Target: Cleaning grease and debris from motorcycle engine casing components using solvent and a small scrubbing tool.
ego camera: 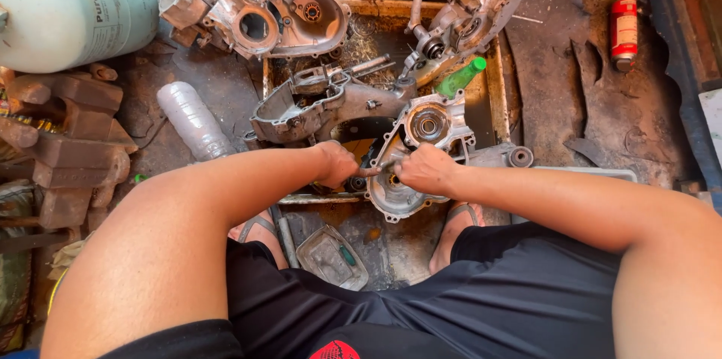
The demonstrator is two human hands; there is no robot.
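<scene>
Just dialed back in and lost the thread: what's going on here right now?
A person squats over a grimy wooden tray of metal engine parts. Both hands, left hand and right hand, grip the round grey aluminium engine casing at the tray's front edge, working at something small between them that is hidden. A green plastic bottle lies just beyond, and a second larger crankcase half sits to the left.

Floor (pixel 594 103): dark, oil-stained, cracked in places, lit by warm daylight. A pale green gas cylinder (pixel 68 6) lies upper left, rusted metal blocks (pixel 71 141) below it. A red spray can (pixel 623 32) lies upper right.
</scene>
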